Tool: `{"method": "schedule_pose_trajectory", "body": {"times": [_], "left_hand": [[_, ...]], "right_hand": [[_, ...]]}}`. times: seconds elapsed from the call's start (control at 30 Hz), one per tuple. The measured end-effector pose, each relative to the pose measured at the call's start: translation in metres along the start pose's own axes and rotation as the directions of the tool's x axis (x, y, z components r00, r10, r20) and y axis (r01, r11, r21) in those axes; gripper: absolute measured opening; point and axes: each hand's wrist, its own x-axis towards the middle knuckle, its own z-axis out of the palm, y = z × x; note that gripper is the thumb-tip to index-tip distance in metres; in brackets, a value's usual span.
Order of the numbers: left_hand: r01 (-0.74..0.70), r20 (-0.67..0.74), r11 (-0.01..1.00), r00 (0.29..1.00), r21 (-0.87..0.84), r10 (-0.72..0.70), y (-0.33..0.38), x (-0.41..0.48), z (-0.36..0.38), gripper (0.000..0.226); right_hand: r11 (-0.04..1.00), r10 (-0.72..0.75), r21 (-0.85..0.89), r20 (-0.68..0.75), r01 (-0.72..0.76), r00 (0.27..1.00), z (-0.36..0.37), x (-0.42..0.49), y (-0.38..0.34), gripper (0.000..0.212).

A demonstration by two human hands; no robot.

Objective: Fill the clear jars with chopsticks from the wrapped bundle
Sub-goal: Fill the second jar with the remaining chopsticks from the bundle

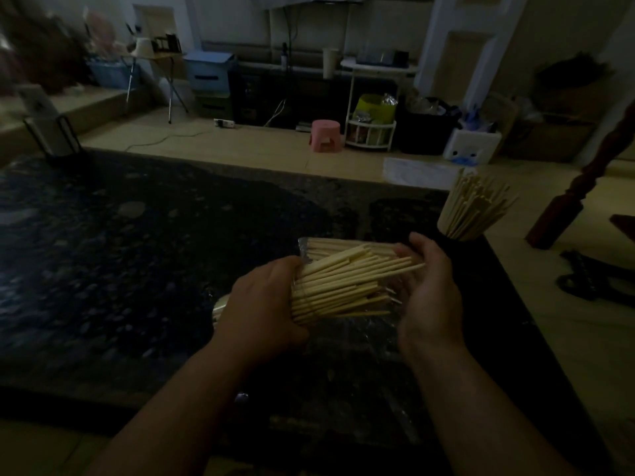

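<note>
A thick handful of pale wooden chopsticks (347, 286) lies crosswise between my hands above the dark speckled table (137, 252). My left hand (264, 304) grips its left end, fingers wrapped under it. My right hand (429, 290) cups the pointed right ends with curled fingers. Behind the handful lies the clear-wrapped bundle (330, 247) with more chopsticks inside. Crinkled clear wrap (360, 331) hangs under the handful. A clear jar (470, 214) packed with upright chopsticks stands at the table's right edge.
A black stand (51, 139) sits at the table's far left corner. Beyond the table are a pink stool (324, 134), a white rack (371, 132) and boxes on the floor. A dark red wooden post (563, 207) leans at the right.
</note>
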Motion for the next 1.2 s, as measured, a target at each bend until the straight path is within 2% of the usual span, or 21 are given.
{"method": "schedule_pose_trajectory", "body": {"times": [0.07,0.13,0.23,0.33,0.5,0.57,0.7,0.8,0.97,1.07,1.13,1.2], "left_hand": [[0.001,0.008,1.000,1.000,0.006,-0.001,0.000,0.000,0.000,0.095],[-0.001,0.012,1.000,1.000,0.009,0.000,0.000,-0.001,0.001,0.095],[0.001,0.023,1.000,1.000,0.018,-0.001,0.001,-0.001,0.001,0.096],[0.012,0.023,1.000,1.000,0.001,-0.012,0.001,0.000,0.000,0.096],[0.013,0.018,1.000,1.000,0.007,-0.013,0.000,-0.001,-0.001,0.093],[0.023,0.015,1.000,1.000,-0.006,-0.023,0.000,-0.001,-0.002,0.094],[0.052,-0.028,0.997,0.998,-0.063,-0.054,-0.002,0.001,-0.006,0.094],[0.092,-0.049,0.991,0.994,-0.093,-0.096,-0.005,0.003,-0.009,0.091],[0.145,-0.081,0.977,0.984,-0.158,-0.159,-0.011,0.004,-0.009,0.090],[0.169,-0.090,0.970,0.978,-0.173,-0.186,-0.014,0.006,-0.009,0.092],[0.180,-0.090,0.967,0.976,-0.181,-0.199,-0.016,0.006,-0.009,0.091],[0.187,-0.092,0.963,0.974,-0.193,-0.208,-0.018,0.007,-0.008,0.091]], "right_hand": [[0.975,-0.057,-0.206,0.102,0.077,0.993,0.000,-0.006,0.001,0.027],[0.937,-0.036,-0.329,0.238,0.115,0.971,0.001,-0.011,0.005,0.030],[0.924,-0.031,-0.362,0.255,0.125,0.966,0.001,-0.009,0.007,0.037],[0.925,-0.068,-0.353,0.210,0.141,0.975,-0.001,-0.008,0.004,0.032],[0.869,-0.047,-0.432,0.411,0.240,0.911,-0.002,-0.014,0.008,0.036],[0.869,-0.072,-0.428,0.386,0.248,0.920,-0.004,-0.012,0.008,0.033],[0.863,-0.203,-0.421,0.214,0.278,0.955,-0.009,-0.003,0.005,0.019],[0.864,-0.216,-0.432,0.146,0.259,0.965,-0.014,0.003,0.005,0.018],[0.816,-0.155,-0.538,0.151,0.213,0.976,-0.023,0.013,0.008,0.012],[0.766,0.031,-0.625,0.269,0.150,0.963,-0.026,0.010,0.010,0.022],[0.657,0.195,-0.740,0.355,0.148,0.914,-0.026,0.004,0.016,0.025],[0.491,0.303,-0.842,0.404,0.222,0.863,-0.027,-0.002,0.025,0.026]]}}
